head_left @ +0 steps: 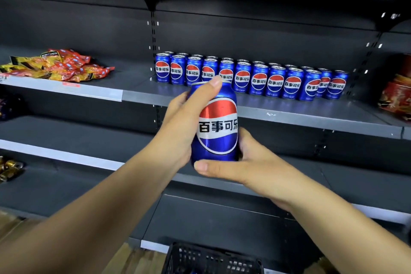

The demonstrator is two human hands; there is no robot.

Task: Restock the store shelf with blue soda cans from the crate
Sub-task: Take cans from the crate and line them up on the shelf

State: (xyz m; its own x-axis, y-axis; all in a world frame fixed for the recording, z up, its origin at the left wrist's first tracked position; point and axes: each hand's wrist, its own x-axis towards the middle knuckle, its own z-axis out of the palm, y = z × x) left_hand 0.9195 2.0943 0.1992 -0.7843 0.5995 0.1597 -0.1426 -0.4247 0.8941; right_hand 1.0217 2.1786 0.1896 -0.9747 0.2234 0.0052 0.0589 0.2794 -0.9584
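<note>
Both hands hold one upright blue soda can (214,124) in front of the shelf (289,115). The left hand (178,124) curls its grip round the side; the right hand (246,162) cups the base. Shelved cans (251,78) stand beyond and slightly above; the crate (211,260) is below.

head cam | faces forward-down | close on hands (222,140) | shelf (289,115) beyond

The shelf (311,115) has bare room in front of the cans (251,75), wide enough to reach in. The cans fill the back in two rows. Bare room lies left of them, up to the snack bags (60,66). Red boxes (398,95) block the right end.
</note>
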